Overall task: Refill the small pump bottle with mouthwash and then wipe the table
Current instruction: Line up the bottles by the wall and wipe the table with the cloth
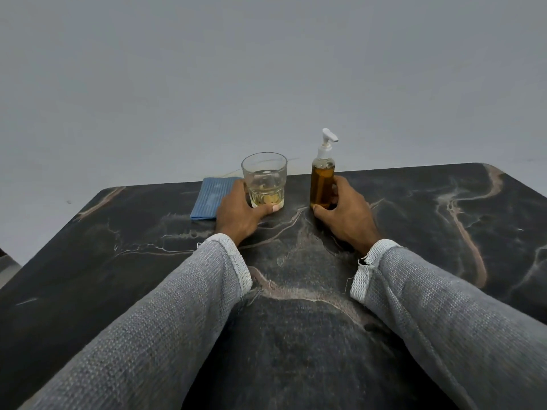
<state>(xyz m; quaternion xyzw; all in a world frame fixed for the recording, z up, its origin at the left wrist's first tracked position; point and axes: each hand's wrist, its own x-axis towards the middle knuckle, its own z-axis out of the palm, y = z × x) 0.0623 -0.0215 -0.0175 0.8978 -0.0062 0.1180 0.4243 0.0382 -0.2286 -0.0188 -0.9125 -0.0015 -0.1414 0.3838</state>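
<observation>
Head view: bottle (322,182) upright at frame centre on counter (414,208), pump fitted, amber liquid near full. Right hand (344,213) fingers grip its base. Left hand (239,213) fingers hold glass (264,179), little liquid. Blue cloth (211,201) just left.

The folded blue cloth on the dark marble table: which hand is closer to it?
Left. The left hand grips the clear glass tumbler right beside the folded blue cloth, partly overlapping it. The right hand holds the amber pump bottle, beyond the glass.
</observation>
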